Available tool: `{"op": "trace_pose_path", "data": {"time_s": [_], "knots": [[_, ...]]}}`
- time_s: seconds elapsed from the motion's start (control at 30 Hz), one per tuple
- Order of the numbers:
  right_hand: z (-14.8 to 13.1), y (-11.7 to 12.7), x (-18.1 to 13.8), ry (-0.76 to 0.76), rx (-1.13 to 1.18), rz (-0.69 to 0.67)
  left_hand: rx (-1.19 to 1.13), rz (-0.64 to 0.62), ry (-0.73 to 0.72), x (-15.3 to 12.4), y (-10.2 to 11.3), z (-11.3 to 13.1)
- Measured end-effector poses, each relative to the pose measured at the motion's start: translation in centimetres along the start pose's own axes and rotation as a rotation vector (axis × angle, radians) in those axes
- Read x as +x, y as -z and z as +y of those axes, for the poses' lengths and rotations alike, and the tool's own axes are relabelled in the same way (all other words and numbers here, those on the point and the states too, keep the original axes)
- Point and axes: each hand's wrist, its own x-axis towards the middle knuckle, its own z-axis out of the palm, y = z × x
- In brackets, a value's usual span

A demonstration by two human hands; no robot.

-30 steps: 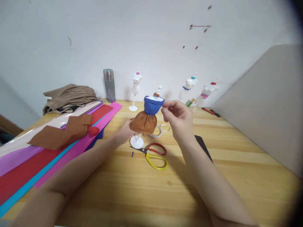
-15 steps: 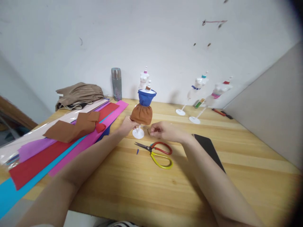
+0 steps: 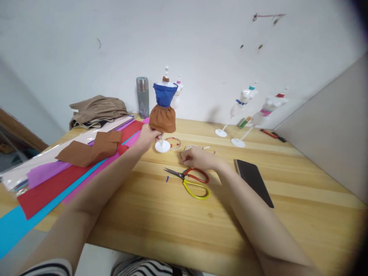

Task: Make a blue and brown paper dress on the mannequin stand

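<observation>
Wooden table, scissors, dressed mannequin partly hiding pink-collared mannequin

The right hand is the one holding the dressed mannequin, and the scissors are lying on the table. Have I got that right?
Not quite: in the head view, it is the left hand that is holding the dressed mannequin. The scissors are lying on the table, as you say.

My left hand holds the dressed mannequin low — near the brown skirt's hem. My right hand — fingers curled — is just beyond the scissors.
</observation>
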Motion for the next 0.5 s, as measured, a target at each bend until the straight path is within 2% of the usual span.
{"op": "trace_pose_path", "data": {"time_s": [0.1,0.2,0.37,0.5], "knots": [[0.3,-0.7,0.6,-0.003,-0.015,0.004,0.000,0.025,-0.012,0.4,0.9,0.1],[0.6,-0.9,0.7,-0.006,-0.020,-0.002,0.018,0.013,0.016,0.3,1.1,-1.0],[0.9,-0.7,0.5,-0.004,-0.024,-0.002,0.029,-0.028,0.054,-0.7,-0.2,-3.3],[0.5,-0.8,0.6,0.010,-0.009,0.048,0.062,-0.068,0.064,-1.3,-0.7,-3.5]]}}
